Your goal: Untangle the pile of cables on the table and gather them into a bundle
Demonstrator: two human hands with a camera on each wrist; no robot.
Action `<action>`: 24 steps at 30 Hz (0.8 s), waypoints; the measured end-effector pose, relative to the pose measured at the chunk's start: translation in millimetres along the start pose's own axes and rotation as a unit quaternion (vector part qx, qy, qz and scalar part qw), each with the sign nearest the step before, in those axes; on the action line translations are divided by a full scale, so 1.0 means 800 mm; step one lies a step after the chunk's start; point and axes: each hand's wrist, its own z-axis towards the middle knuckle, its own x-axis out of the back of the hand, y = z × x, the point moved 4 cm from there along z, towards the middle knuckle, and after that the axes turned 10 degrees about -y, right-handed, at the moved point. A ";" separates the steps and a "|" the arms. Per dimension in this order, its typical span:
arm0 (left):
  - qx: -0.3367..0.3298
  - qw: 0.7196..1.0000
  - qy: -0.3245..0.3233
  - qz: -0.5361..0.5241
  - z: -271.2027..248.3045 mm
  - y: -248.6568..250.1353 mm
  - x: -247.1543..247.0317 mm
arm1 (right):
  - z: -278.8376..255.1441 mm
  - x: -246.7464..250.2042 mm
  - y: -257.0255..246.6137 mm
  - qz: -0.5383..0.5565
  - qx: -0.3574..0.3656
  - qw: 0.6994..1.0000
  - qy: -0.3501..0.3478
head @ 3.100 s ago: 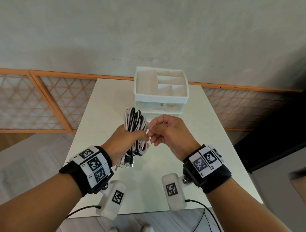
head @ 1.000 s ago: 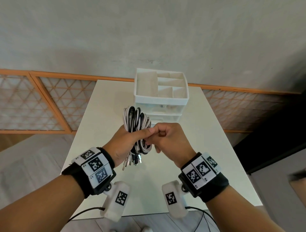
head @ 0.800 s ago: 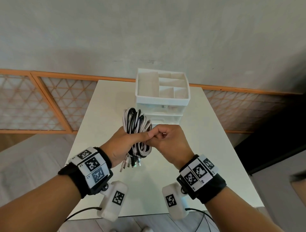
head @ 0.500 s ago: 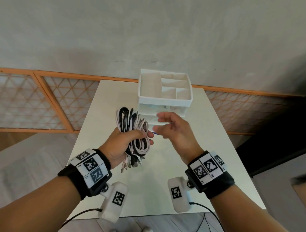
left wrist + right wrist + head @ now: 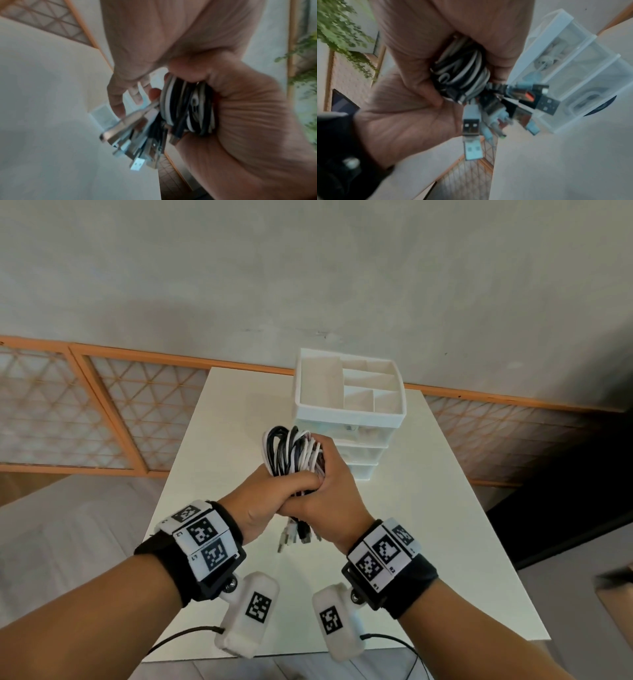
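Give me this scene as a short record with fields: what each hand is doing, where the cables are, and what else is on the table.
left hand: grips the cable bundle around its middle
right hand: wraps around the same bundle from the right side
cable bundle: black and white cables looped together, held above the table
plugs: hang loose below the hands
drawer organizer: white, on the table beyond the hands, open compartments on top

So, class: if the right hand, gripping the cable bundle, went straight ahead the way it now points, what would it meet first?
Probably the white drawer organizer. The right hand points away from the person with the cable bundle, and the organizer stands just beyond on the table. The gap between them is hard to judge.
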 end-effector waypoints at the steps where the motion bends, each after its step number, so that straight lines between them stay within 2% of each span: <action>1: -0.005 0.999 0.028 0.017 -0.001 0.000 0.005 | 0.002 0.000 0.003 -0.008 -0.005 1.000 0.011; 4: -0.034 0.988 0.146 0.045 -0.004 -0.002 0.025 | 0.006 -0.005 0.007 -0.081 -0.027 0.996 0.024; 7: -0.003 0.987 0.145 0.064 -0.001 -0.011 0.033 | 0.008 -0.012 0.007 -0.168 -0.039 0.985 0.020; 13: 0.040 0.986 0.114 0.116 0.018 -0.022 0.037 | 0.014 0.001 0.019 -0.139 -0.076 0.987 -0.012; 19: 0.041 0.960 0.251 0.120 0.048 -0.032 0.020 | 0.037 0.019 0.040 -0.179 -0.048 0.983 -0.012; 24: 0.057 0.950 0.281 0.120 0.090 -0.036 -0.009 | 0.051 0.063 0.064 -0.186 -0.059 0.981 0.015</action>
